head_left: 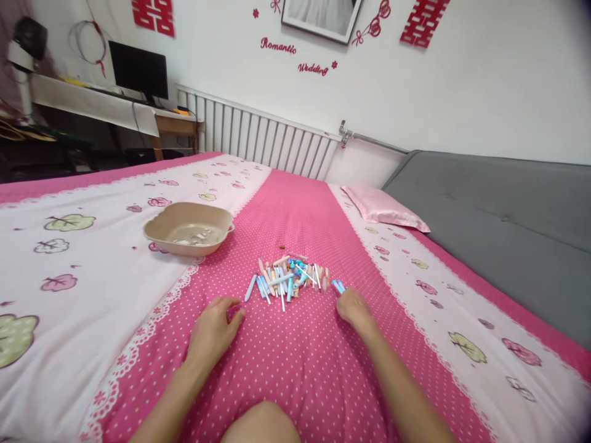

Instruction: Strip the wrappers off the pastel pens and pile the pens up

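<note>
A loose pile of pens point(281, 280) in pastel blue, white, peach and grey lies on the pink dotted bedspread in front of me. My left hand point(215, 329) rests near the left end of the pile, thumb and fingers apart, holding nothing. One grey-lilac pen point(250, 287) lies at that end, just beyond its fingertips. To the right of the pile, my right hand point(355, 307) is closed around blue pens point(338, 285) whose ends stick out past the fingers. How many it holds is partly hidden.
A beige plastic basin point(157, 237) with small white pieces in it stands on the bed at left. A small brown thing point(282, 247) lies behind the pile. A pink pillow point(383, 206) lies by the grey headboard point(498, 227). A desk with a monitor point(139, 71) stands at far left.
</note>
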### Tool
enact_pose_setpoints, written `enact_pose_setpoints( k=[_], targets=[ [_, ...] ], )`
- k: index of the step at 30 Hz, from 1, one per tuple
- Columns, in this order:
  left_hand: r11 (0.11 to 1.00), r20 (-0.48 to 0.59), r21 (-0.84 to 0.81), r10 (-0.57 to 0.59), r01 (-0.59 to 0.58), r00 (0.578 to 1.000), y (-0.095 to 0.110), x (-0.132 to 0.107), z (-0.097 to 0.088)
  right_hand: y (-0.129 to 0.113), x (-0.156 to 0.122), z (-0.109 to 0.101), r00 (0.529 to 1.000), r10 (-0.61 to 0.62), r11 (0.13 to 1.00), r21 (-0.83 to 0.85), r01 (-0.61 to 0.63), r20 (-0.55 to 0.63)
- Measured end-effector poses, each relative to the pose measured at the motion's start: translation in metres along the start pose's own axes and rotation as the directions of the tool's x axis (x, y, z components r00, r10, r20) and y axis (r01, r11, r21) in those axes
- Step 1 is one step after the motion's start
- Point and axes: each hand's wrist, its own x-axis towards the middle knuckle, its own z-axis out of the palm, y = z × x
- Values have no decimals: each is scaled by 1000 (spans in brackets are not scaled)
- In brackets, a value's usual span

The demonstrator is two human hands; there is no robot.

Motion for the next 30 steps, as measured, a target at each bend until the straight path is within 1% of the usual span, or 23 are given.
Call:
enact_pose_setpoints(
  k=[1,3,4,5,6,7,8,9,10,11,12,13,14,15,17,19,22,24,26,28,30],
  targets=[
    [1000,-7,-12,3,-3,1000,0,0,0,-3,0,-7,1000,-17,999,45,16,22],
    [998,-27,-59,10,-12,1000,2,0,0,-14,-6,-21,992,-110,982,164,98,66],
    [995,-39,-97,12,-16,999,3,0,0,-23,-11,-26,981,-170,958,248,144,89],
    [989,-50,-148,9,-17,999,5,0,0,-35,-17,-30,964,-236,917,357,179,122],
    [977,-55,-211,1,-13,998,7,0,0,-48,-24,-32,917,-338,752,647,128,212],
    [959,-47,-284,-10,-4,999,9,-1,-1,-64,-31,-31,858,-431,554,832,6,281],
    [929,-25,-370,-24,13,999,12,-2,-1,-79,-38,-27,803,-497,406,906,-120,329],
    [886,14,-463,-38,40,999,16,-4,-2,-95,-45,-21,765,-535,312,925,-216,359],
    [826,73,-559,-46,79,996,19,-6,-3,-110,-52,-13,739,-552,263,922,-286,386],
    [747,136,-650,-65,139,989,22,-8,-4,-124,-59,-3,728,-558,227,916,-329,400],
    [667,193,-719,-80,196,978,25,-10,-5,-135,-64,8,726,-562,189,916,-354,396],
    [605,225,-762,-90,233,970,26,-12,-5,-144,-70,19,733,-561,155,919,-362,384],
    [563,237,-786,-105,254,966,27,-13,-5,-150,-75,29,741,-560,130,922,-364,371],
    [537,232,-801,-126,263,964,27,-14,-4,-153,-79,38,753,-554,109,927,-359,356],
    [521,197,-814,-169,257,966,23,-13,-1,-154,-86,51,776,-534,90,935,-343,336],
    [522,147,-819,-209,238,967,17,-11,3,-150,-89,55,792,-514,78,938,-338,328],
    [554,94,-805,-231,211,968,9,-7,8,-144,-89,51,803,-493,38,931,-364,335],
    [612,71,-767,-218,193,973,8,-5,10,-141,-85,46,826,-467,-15,932,-363,314],
    [689,39,-706,-198,167,979,10,-6,12,-138,-79,43,857,-441,-65,942,-329,268],
    [767,3,-627,-168,133,986,14,-7,12,-136,-74,43,880,-422,-76,959,-274,218],
    [835,-38,-544,-115,76,993,18,-10,11,-134,-70,44,895,-409,-55,974,-218,177]
  ],
)
